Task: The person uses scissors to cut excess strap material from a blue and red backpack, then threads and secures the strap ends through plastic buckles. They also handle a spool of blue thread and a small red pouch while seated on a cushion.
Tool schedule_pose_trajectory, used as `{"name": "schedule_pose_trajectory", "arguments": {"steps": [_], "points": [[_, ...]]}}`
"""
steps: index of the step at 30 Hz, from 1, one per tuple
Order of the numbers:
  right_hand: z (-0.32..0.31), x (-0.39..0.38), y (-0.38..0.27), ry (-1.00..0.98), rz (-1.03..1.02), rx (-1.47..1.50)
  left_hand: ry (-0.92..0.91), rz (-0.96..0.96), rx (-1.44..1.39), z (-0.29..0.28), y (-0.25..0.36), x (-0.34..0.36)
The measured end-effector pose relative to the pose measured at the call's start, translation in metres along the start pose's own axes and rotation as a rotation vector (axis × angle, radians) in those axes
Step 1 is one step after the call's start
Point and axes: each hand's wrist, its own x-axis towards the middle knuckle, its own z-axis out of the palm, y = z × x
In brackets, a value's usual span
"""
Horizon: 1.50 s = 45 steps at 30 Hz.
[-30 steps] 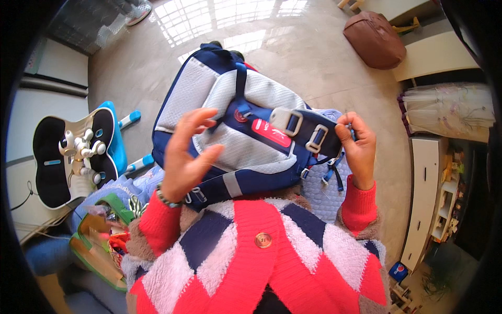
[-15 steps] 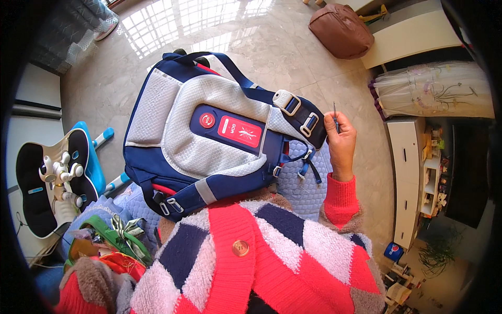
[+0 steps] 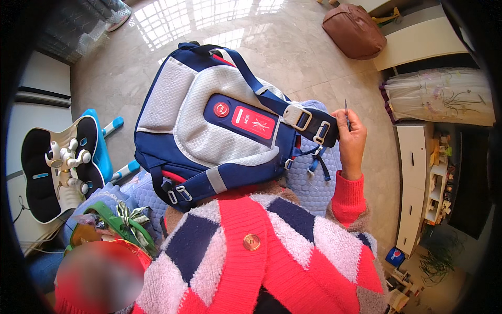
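Note:
A navy backpack with pale grey padding [image 3: 191, 141] lies in front of me, back panel up, with a red label [image 3: 251, 123] at its middle. My right hand [image 3: 350, 137] is closed at the end of a strap [image 3: 326, 134] with white buckles, with a thin, pointed metal tool [image 3: 345, 112] upright among its fingers. Loose blue straps with small buckles [image 3: 314, 167] hang beside it over a quilted lilac pad [image 3: 324, 191]. A blurred patch at the lower left covers the area of my left hand [image 3: 99, 275]; its fingers cannot be seen.
At left stand a black-and-white padded seat [image 3: 36, 162] with blue supports and a pile with green and red items [image 3: 120, 222]. A brown leather bag [image 3: 353, 34] sits at upper right beside a pale ledge [image 3: 418, 49]. A white cabinet [image 3: 408, 188] is at right.
My left hand has left the backpack for the lower left. A thin tool now shows clearly in my right hand. The blue shoulder strap now arches over the padding.

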Motion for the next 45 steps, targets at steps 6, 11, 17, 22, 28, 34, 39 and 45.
{"name": "schedule_pose_trajectory", "arguments": {"steps": [6, 11, 17, 22, 28, 34, 39, 45], "points": [[0.003, -0.001, -0.016, -0.051, -0.231, -0.202, -0.015, -0.001, -0.003, 0.016, -0.005, 0.001], [0.008, 0.001, -0.032, 0.003, -0.253, -0.273, -0.032, -0.021, 0.013, 0.009, -0.003, -0.003], [0.011, 0.025, -0.058, -0.06, -0.44, -0.258, 0.019, -0.482, 0.226, -0.032, -0.002, -0.026], [0.034, 0.037, -0.068, -0.321, -0.554, -0.242, -0.122, -1.427, -0.108, 0.041, -0.01, -0.114], [0.023, 0.033, -0.053, -0.362, -0.205, 0.016, -0.208, -1.211, -0.151, 0.086, -0.001, -0.145], [-0.009, -0.022, -0.015, -0.362, 0.293, 0.368, -0.163, -0.931, -0.091, 0.11, -0.058, -0.104], [-0.001, -0.081, 0.018, -0.392, 0.534, 0.475, -0.404, -1.005, -0.358, 0.163, -0.097, -0.088], [0.005, -0.091, 0.029, -0.357, 0.578, 0.47, -0.657, -1.3, -0.912, 0.155, -0.11, -0.111]]}}
